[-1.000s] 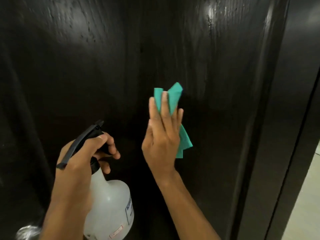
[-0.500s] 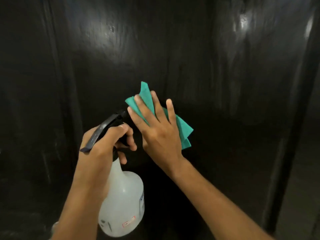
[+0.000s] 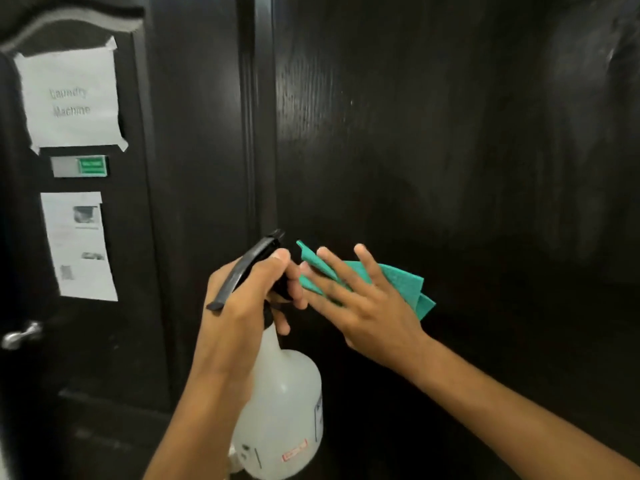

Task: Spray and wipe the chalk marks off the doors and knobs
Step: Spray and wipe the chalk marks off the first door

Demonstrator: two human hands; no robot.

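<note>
Dark wood fills the view: a glossy door panel (image 3: 450,150) on the right, its frame in the middle, and a second door (image 3: 194,133) on the left. The green cloth (image 3: 398,280) is pressed flat against the right panel under the right hand (image 3: 360,303), whose fingers are spread and straight over it. Over the past second the cloth has been swept leftward and downward across the panel, from near its right edge to a spot just beside the frame, and the view has swung left with it. No chalk marks can be made out on the wiped panel, only faint sheen, so that stretch is judged nearly done. The spray bottle (image 3: 280,410) is gripped by the left hand (image 3: 249,296), fingers curled round the neck and black trigger (image 3: 242,271), nozzle touching or almost touching the cloth hand. Newly revealed on the left door are a taped paper sign (image 3: 69,98), a small green plate (image 3: 90,165), a printed sheet (image 3: 79,247) and a metal handle (image 3: 20,336). That door and handle are judged the likely next area for spraying and wiping.
</note>
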